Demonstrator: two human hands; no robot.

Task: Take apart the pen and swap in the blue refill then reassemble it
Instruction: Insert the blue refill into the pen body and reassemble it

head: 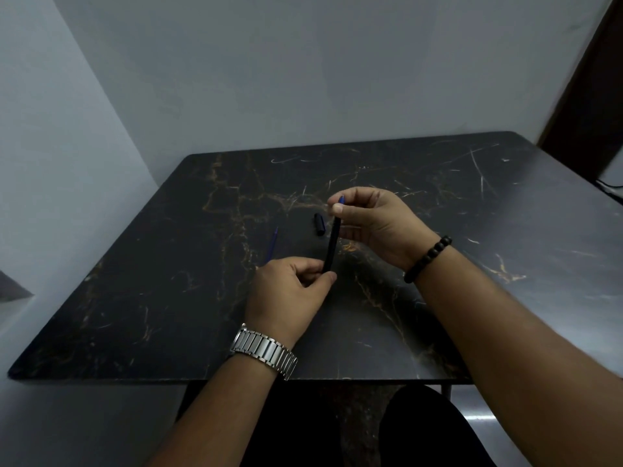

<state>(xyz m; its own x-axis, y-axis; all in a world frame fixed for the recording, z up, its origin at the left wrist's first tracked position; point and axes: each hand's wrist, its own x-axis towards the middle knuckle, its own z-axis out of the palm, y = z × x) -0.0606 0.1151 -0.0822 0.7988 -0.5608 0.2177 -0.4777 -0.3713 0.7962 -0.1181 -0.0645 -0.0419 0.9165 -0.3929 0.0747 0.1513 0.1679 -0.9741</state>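
Note:
Above the middle of the dark marble table (168, 315) I hold a black pen barrel (332, 246), tilted nearly upright. My left hand (290, 294) pinches its lower end between thumb and fingers. My right hand (371, 224) grips its upper end, where a short blue tip (342, 199) pokes out above my fingers. A thin blue refill (272, 244) lies flat on the table just left of the hands. The black pen cap (319, 224) lies on the table beside the barrel, close to my right hand.
The table stands against a pale wall behind and on the left. A dark door frame (586, 96) rises at the far right, with a cable (610, 187) near the table's right corner. My dark-clothed legs (404, 433) show below the front edge.

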